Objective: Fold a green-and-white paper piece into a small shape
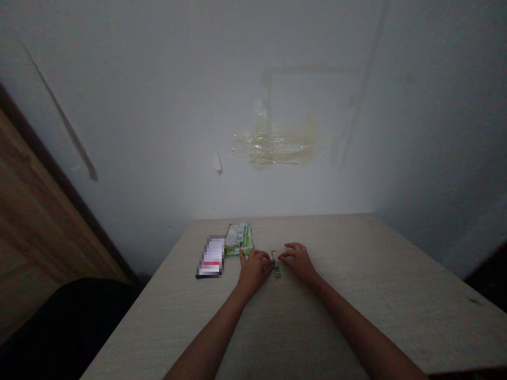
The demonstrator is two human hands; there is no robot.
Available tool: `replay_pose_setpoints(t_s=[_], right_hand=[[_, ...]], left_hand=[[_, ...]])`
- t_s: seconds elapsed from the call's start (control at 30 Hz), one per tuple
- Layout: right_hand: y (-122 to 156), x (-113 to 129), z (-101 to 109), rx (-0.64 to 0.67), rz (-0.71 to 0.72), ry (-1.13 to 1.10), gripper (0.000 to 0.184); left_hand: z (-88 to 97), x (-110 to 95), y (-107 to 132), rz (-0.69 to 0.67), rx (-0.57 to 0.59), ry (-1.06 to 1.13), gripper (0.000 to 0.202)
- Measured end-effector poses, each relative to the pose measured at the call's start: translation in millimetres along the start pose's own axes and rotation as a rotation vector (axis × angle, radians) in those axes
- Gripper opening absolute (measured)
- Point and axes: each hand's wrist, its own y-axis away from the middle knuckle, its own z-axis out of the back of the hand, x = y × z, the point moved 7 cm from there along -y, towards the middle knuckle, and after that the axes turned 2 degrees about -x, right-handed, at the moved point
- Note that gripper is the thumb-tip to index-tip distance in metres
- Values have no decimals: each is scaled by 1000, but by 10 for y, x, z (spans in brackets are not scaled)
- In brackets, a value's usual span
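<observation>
- Two bare hands over the table (336, 316), facing each other around a few tiny parts, forearms coming in from the bottom edge.
- Left hand (254, 269): fingers curled, tips gathered next to the parts, outermost finger sticking out toward the packet. Can't tell if anything is pinched; too small.
- Right hand (300, 262): fingers half bent, tips close together, pointing at the same spot from the other side. Can't tell if it has hold of anything.
- Small green piece (277, 273): on the table between the hands, on the near side of the fingertips, just beside the left ones.
- Small yellowish piece (273, 252): in the gap between the hands, farther from the person than the green one. Exact shape unclear.
- Green-and-white packet (238, 235): flat on the table, just beyond the left hand.
- Phone (212, 258): left of the packet, screen lit, pixelated, reddish band low on it.
- Wall (158, 132) behind: yellowed clear tape (277, 150) stuck on, above the table's far edge.
</observation>
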Motion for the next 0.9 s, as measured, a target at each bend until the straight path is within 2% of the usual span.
replay_pose_setpoints(t_s=[0.27,0.57,0.9], right_hand=[[33,132,9,79,20,60,10],[9,75,-85,150,-2,100,12],[40,130,-54,196,33,100,13]], left_hand=[[-16,21,1,23,-21,-13,18],[-10,50,5,42,-48,1,15],[8,63,9,50,-51,-46,14]])
